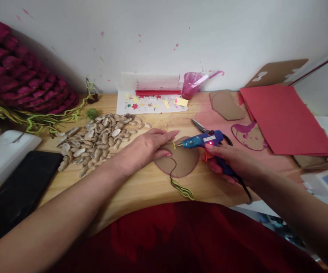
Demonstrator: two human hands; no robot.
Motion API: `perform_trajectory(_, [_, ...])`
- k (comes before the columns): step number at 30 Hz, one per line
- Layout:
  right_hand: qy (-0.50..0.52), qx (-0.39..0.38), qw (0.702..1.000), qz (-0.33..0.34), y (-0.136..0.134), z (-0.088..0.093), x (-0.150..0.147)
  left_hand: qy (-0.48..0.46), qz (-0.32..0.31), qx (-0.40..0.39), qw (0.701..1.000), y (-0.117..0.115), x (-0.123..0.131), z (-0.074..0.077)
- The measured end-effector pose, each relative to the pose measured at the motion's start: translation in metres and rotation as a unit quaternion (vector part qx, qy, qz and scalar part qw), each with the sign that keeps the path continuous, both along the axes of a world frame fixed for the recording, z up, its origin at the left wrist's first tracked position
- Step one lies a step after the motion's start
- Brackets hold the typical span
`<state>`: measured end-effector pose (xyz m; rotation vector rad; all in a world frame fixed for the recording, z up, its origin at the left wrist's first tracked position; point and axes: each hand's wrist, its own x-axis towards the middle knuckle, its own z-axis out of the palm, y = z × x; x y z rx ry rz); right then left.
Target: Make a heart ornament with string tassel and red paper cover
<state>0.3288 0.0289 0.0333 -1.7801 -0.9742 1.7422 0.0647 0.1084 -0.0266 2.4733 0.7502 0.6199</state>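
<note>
My right hand (221, 159) grips a blue glue gun (202, 140) with a lit red light. Its metal tip is at a bit of yellow yarn (175, 145) on a rounded cardboard cutout (185, 161) with a purple edge. Lying on the upper left of this cutout, my left hand (154, 144) has its forefinger and thumb stretched apart on either side of the yarn. A dark strand with a green and yellow yarn tassel (182, 189) trails off the cutout's lower edge. Behind the glue gun lie scissors (199, 126), partly covered.
Peanut shells (98, 138) are heaped at left, near a black phone (21, 193) and a large magenta shell-covered object (18, 72). Star stickers (147, 103) and a pink cup (191, 85) stand by the wall. Red sheets (286, 117) and cardboard cutouts (226, 104) lie at right.
</note>
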Motion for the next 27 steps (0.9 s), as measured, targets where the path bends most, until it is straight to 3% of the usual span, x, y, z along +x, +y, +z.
perform_trajectory(6, [0.011,-0.031,0.999,0.028,-0.007,0.005,0.007,-0.008,0.004,-0.009,1.000,-0.001,0.000,0.001])
perform_trajectory(23, [0.046,-0.063,0.997,-0.020,-0.011,-0.003,0.007,0.005,0.004,-0.008,1.000,-0.001,-0.001,0.001])
perform_trajectory(27, [0.049,-0.056,0.997,-0.002,-0.013,-0.004,0.006,0.002,0.005,-0.005,1.000,-0.001,0.000,0.001])
